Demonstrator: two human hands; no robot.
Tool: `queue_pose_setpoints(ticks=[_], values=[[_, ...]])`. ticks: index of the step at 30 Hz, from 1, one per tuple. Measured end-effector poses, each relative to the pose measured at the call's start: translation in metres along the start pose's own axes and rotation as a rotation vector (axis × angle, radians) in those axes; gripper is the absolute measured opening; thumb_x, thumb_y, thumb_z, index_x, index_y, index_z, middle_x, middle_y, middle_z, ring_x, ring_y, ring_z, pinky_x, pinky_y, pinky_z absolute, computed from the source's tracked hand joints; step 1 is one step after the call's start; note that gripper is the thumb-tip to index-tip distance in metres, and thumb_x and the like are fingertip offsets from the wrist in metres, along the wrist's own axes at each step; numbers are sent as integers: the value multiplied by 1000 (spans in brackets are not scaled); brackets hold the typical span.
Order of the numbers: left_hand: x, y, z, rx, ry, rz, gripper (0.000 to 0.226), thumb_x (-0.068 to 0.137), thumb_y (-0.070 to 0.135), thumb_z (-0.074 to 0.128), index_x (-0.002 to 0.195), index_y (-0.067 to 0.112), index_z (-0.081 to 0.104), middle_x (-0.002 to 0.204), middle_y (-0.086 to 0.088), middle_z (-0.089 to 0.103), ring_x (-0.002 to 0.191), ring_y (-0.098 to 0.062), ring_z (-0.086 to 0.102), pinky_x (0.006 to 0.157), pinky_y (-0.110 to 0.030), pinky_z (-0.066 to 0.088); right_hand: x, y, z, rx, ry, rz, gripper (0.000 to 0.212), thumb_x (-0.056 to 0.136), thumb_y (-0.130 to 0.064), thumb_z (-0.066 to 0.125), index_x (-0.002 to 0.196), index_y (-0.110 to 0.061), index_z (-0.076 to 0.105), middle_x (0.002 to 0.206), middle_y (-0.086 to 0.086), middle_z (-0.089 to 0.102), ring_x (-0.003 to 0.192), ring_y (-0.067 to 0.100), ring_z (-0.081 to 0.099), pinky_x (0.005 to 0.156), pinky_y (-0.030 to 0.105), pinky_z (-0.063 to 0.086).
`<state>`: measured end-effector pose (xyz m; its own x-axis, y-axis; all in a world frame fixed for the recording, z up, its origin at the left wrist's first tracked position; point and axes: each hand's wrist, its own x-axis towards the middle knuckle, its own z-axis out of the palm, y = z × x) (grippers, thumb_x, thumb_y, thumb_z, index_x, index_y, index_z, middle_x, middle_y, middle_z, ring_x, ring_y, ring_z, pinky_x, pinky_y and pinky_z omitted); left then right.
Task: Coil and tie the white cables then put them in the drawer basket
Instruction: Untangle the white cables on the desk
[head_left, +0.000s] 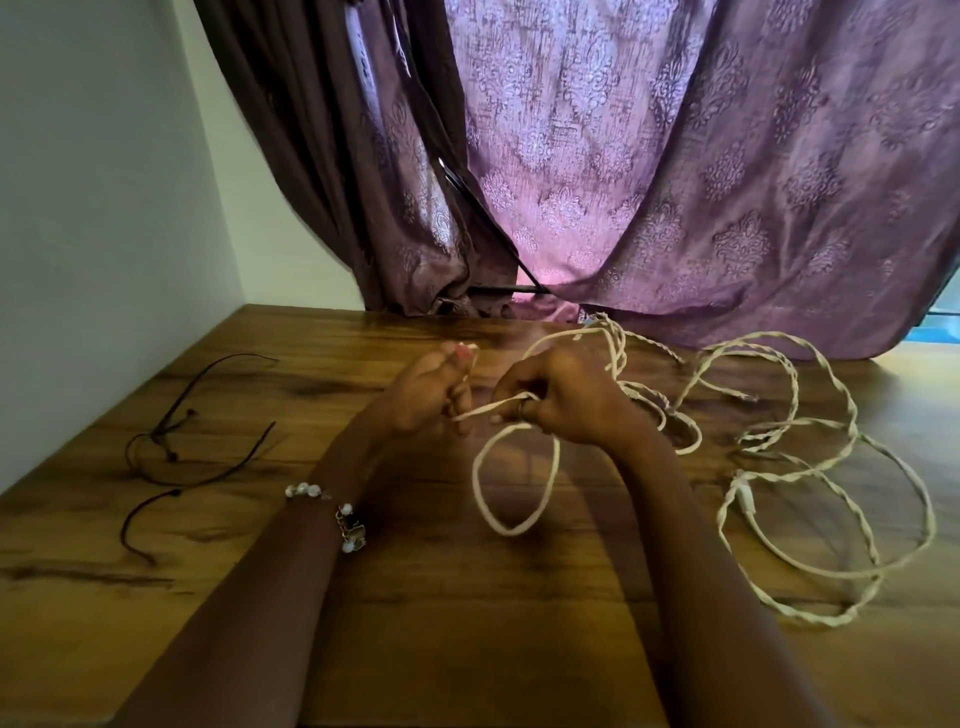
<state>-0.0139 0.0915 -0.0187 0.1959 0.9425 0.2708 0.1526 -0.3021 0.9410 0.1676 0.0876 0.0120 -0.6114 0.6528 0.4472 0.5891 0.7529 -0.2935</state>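
Observation:
A long white cable (810, 467) lies in loose tangled loops on the right half of the wooden table (415, 623). One loop of it (485, 499) hangs down from my right hand (561, 400), whose fingers are curled round the strand. My left hand (431, 395) pinches the cable's end just left of that, and a short taut stretch runs between the two hands. Both hands hover over the table's middle. No drawer basket is in view.
Thin dark cords (176, 441) lie on the table's left side. A purple patterned curtain (649, 182) hangs behind the table, its hem resting on the far edge. A white wall (104, 208) borders the left.

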Motion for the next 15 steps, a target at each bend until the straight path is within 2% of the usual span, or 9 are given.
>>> queue_pose_setpoints(ticks=[2,4,6,8,11,13,15], values=[[-2,0,3,114,-86,17,41,103,32,31,71,12,48,46,3,45,37,-8,39,40,-20,34,-2,4,-8,35,68,24,16,67,-18,85,80,-17,77,64,-9,65,50,-3,52,52,22,40],[-2,2,2,141,-146,20,39,98,39,36,72,16,52,48,3,41,39,-9,35,41,-20,31,-6,11,-14,-20,92,40,20,65,-10,84,82,-15,76,72,-3,70,53,-4,49,55,18,41],[-2,4,-1,128,-228,-8,40,96,40,39,71,14,55,47,1,36,38,-11,29,41,-18,25,-11,17,-23,-108,111,104,20,66,-11,83,84,-16,75,78,-1,71,60,6,57,60,22,43],[-3,4,-4,11,-298,-56,42,97,38,42,70,9,54,45,-1,29,38,-8,22,41,-18,17,-16,20,-27,-213,110,197,16,73,-18,80,88,-20,73,85,-2,71,74,18,64,66,30,49],[-4,5,-11,-262,-244,-127,37,95,30,40,71,2,47,38,3,22,32,-3,17,41,-12,13,-17,24,-26,-441,106,322,11,84,-26,69,94,-26,72,97,3,70,95,29,63,73,35,48],[-3,5,-16,-456,-203,-168,37,96,29,37,71,3,44,36,6,21,28,-3,15,41,-11,12,-17,25,-27,-491,158,417,11,84,-31,68,95,-31,73,99,6,70,98,32,61,74,36,47],[0,3,-21,-593,-163,-204,37,98,30,33,70,7,42,35,7,22,26,-3,16,40,-10,12,-18,27,-28,-493,194,436,18,79,-40,72,94,-30,73,97,7,71,97,33,62,76,36,47]])
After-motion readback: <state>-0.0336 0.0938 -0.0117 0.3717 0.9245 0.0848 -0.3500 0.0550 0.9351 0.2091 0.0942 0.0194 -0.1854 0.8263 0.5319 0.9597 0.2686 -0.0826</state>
